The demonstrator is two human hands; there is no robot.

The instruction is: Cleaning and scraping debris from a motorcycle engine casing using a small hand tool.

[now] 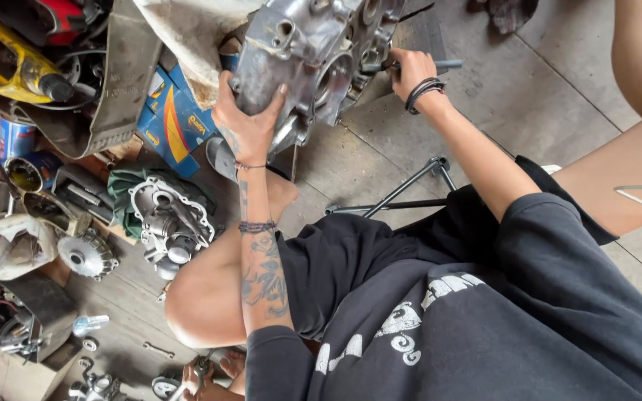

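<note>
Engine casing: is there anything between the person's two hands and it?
Nothing visible. The left hand grips the engine casing directly at its lower edge. The right hand holds a metal tool against the casing's right side.

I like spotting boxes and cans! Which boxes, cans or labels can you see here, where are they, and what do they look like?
Cardboard box: left of the left hand, flat, blue with a yellow-orange swoosh.
Tin can: far left, round, blue and white.
Open can: just below it, round, blue rim.

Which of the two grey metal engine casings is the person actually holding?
The big engine casing at the top, steadied by the left hand. The smaller casing lies untouched on the floor, on green cloth beside the knee.
</note>
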